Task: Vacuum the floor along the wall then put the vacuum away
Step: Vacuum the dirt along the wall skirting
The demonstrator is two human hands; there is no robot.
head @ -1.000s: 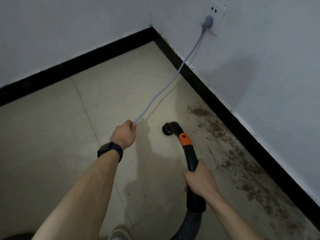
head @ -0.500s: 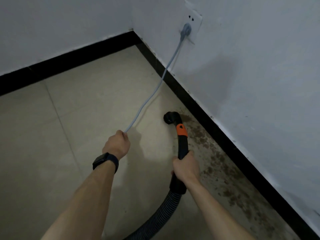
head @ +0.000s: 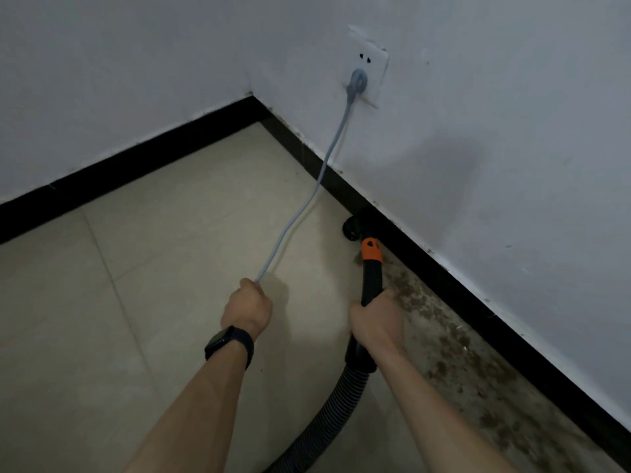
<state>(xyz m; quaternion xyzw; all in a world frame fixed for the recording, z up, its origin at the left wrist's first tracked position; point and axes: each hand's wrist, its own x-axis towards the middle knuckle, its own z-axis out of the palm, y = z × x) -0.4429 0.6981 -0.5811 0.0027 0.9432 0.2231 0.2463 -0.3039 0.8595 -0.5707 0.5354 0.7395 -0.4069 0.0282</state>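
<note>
Black plastic wand (head: 370, 285), orange collar: head view; right hand (head: 375, 322) wraps the tube, fingers curled tight just below the collar.
Nozzle (head: 353, 227): ahead of the right fingers, down against the black skirting board (head: 454, 285).
Left hand (head: 247, 307): fist closed on thin grey power cord (head: 300, 213), which rises from the fingers to the white wall socket (head: 370, 68).
Ribbed dark hose (head: 327, 414): trails behind the right fingers.
Brown dirt band (head: 444, 346): right of the right fingers, along the skirting, not yet cleared.
Handling: wand likely stiff and light, steers best held mid-tube. Hose floppy, may drag. Cord limp; hold it clear of the nozzle.
</note>
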